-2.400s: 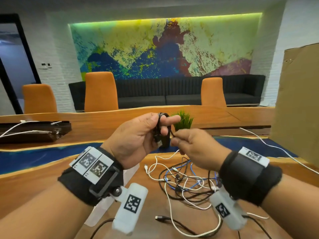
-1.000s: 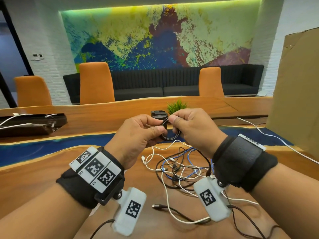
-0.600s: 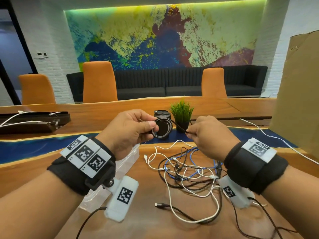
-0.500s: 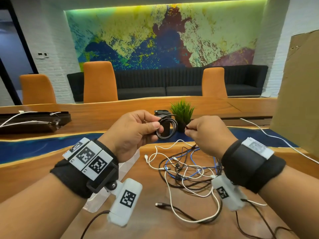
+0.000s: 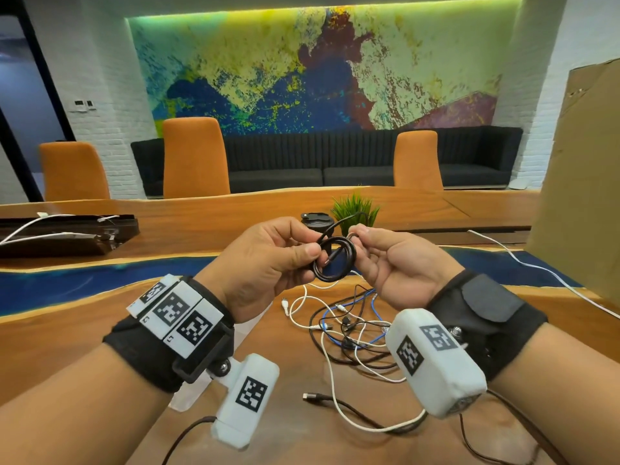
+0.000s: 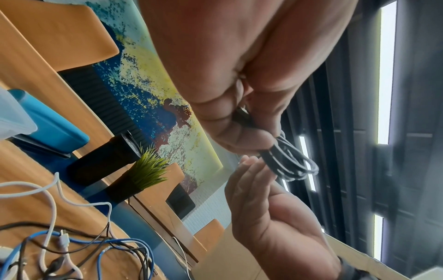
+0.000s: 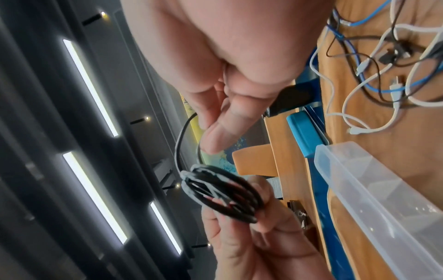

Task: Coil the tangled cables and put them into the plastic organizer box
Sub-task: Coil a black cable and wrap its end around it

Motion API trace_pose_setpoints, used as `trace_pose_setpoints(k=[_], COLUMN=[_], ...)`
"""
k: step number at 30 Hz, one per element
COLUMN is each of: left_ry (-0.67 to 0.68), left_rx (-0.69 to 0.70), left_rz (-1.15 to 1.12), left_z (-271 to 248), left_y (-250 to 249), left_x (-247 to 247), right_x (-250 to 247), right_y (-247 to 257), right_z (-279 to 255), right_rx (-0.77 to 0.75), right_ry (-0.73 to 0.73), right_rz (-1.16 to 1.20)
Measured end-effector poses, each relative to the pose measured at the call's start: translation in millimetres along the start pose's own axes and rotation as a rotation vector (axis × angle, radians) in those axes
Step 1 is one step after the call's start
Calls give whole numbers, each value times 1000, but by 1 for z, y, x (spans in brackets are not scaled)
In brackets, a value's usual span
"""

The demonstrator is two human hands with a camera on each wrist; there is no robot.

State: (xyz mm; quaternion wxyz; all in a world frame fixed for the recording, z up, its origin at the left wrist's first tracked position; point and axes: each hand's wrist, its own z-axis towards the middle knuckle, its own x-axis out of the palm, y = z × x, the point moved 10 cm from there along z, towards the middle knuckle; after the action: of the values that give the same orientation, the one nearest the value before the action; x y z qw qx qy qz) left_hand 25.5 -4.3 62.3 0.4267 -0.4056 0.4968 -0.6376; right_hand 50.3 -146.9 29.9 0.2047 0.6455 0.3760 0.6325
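Head camera first: both hands are raised above the wooden table [image 5: 100, 347], working one thin black cable wound into a small round coil [image 5: 335, 260]. The left hand [image 5: 265, 263] has thumb and curled fingers clamped on the coil's left edge, most likely to keep the finished loops from springing apart. The right hand [image 5: 399, 260] is turned palm up, its fingers bent and pinching the loose tail of the same cable, which arcs over the top of the coil; that grip looks meant to lead the last stretch round. A plug end lies across the coil's middle.

From the right wrist view, the loops sit stacked between the left fingertips [image 7: 266, 214], a bit uneven, with the tail rising to the right fingers [image 7: 215, 136]. The clear plastic organizer box [image 7: 374, 189] lies on the table below, lid off, dividers showing, so the coil has a short trip once closed.

Under the hands, the tangle of white, blue and black cables [image 5: 352, 327] sprawls on the table, not yet sorted. My read: one coil nearly done, plenty left. The risk is the stiff loops popping open on release.
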Motion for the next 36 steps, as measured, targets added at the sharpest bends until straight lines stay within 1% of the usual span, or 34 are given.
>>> trace_pose_setpoints(k=[3, 5, 7, 9, 11, 14, 16, 17, 19, 21, 23, 24, 25, 28, 29, 31, 32, 34, 36], left_ry=[15, 11, -13, -63, -107, -117, -122, -129, -155, -209, -286, -319, -336, -311, -304, -290, -280, -246, -196], left_rx=[16, 36, 69, 107, 132, 166, 192, 203, 217, 216, 200, 189, 183, 156, 143, 109, 89, 49, 25], left_rz=[-20, -39, -54, -36, -10, 40, 92, 126, 171, 195, 207, 216, 241, 405, 420, 327, 241, 76, -28], left_z=[1, 2, 3, 5, 5, 7, 8, 8, 8, 7, 7, 5, 4, 0, -1, 1, 2, 5, 5], left_y=[-1, -3, -5, -8, -11, -15, -15, -16, -18, -23, -28, -30, -33, -33, -31, -27, -25, -19, -12], left_x=[3, 3, 0, -6, -11, -8, -4, -3, -4, -11, -30, -40, -48, -52, -49, -43, -40, -31, -21], right_x=[2, 7, 10, 11, 16, 30, 39, 43, 44, 39, 26, 19, 14, 17, 21, 25, 26, 24, 21], right_y=[-8, -17, -24, -30, -36, -42, -47, -47, -40, -27, -8, 5, 20, 62, 66, 65, 61, 51, 46], right_z=[0, -2, -5, -9, -14, -25, -33, -35, -33, -29, -27, -27, -28, -32, -31, -27, -25, -18, -12], right_rx=[61, 107, 130, 153, 184, 208, 210, 198, 144, 75, -17, -84, -175, -564, -668, -796, -825, -825, -760], right_ry=[13, 49, 92, 140, 254, 469, 544, 544, 459, 371, 264, 200, 135, -48, -82, -141, -163, -158, -137], right_rz=[59, 42, -35, -167, -228, -193, -252, -288, -326, -382, -565, -716, -917, -1701, -1885, -2084, -2161, -2245, -2202])
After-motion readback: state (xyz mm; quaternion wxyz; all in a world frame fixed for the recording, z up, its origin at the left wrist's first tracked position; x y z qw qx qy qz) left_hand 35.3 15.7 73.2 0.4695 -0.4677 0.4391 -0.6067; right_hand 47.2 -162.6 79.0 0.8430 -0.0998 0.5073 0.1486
